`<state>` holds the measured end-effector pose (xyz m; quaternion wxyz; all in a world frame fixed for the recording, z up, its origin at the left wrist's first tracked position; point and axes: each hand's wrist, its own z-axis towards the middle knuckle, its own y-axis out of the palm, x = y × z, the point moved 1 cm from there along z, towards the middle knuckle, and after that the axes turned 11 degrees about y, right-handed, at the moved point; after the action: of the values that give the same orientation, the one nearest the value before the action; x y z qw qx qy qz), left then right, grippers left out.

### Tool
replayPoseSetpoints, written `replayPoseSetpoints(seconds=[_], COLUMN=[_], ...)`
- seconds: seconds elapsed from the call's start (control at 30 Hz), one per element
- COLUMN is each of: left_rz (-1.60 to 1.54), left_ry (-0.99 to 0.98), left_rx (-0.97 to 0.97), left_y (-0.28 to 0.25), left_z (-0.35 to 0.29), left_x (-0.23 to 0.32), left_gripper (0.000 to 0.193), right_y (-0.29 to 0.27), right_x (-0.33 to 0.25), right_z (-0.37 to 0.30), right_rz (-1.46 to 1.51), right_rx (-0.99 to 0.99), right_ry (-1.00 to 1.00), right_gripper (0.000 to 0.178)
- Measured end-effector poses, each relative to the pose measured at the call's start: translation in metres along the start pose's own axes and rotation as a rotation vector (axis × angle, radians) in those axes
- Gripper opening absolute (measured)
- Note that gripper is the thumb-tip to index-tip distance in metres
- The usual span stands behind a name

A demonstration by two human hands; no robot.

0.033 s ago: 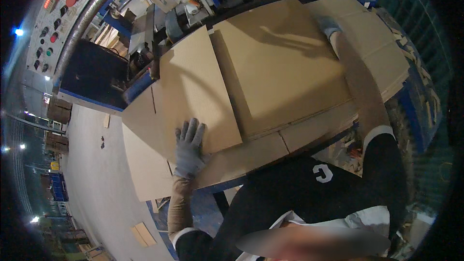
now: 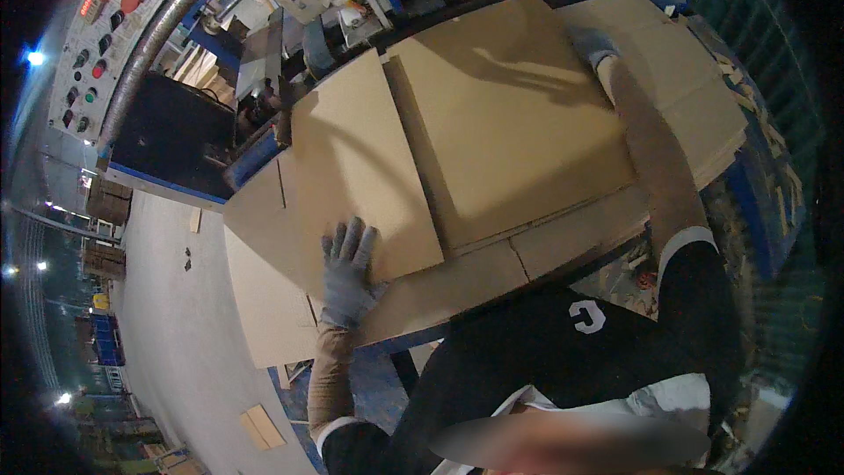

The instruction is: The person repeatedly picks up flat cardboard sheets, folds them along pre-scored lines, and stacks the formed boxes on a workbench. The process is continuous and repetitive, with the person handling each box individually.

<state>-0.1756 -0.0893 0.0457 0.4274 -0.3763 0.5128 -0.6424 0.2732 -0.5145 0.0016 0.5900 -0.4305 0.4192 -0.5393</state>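
My left hand, in a grey glove, lies flat with fingers spread on the near left part of a brown cardboard sheet. That sheet has a slit near its left side. To its right, a broad cardboard panel lies beyond a dark narrow gap. My right hand, also gloved, reaches to the far right edge of this panel. Its fingers look stretched out, though dim and partly blurred. A near flap of cardboard with a slit runs along the front edge.
More cardboard sheets are stacked at the right. A machine with rollers stands along the far side. At the upper left are a control panel with buttons and a metal rail. Cardboard scraps lie on the floor.
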Motion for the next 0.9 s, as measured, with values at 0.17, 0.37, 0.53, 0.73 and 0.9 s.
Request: replayPoseSetpoints(seconds=[0.17,0.37,0.53,0.73,0.9], left_rz=[-0.027,-0.027,-0.027,0.013,-0.011], left_ry=[0.004,-0.023,-0.066,-0.031,-0.022], left_rx=[0.027,0.037,0.113,0.217,0.336], left_y=[0.01,0.009,0.012,0.007,0.015], left_z=[-0.002,-0.004,-0.014,-0.005,0.037], left_x=[-0.002,-0.003,0.001,-0.002,-0.039], left_gripper=[0.086,0.083,0.076,0.068,0.067], right_y=[0.006,-0.054,-0.1,-0.078,-0.09], right_x=[-0.017,-0.038,0.003,0.034,0.003], right_z=[-0.012,-0.064,-0.211,-0.217,-0.156], right_rz=[0.289,0.465,0.186,-0.04,0.134], right_rx=[-0.083,-0.027,-0.202,0.078,-0.162], right_ry=[0.181,-0.033,-0.582,-0.671,-0.481], right_gripper=[0.041,0.049,0.071,0.091,0.083])
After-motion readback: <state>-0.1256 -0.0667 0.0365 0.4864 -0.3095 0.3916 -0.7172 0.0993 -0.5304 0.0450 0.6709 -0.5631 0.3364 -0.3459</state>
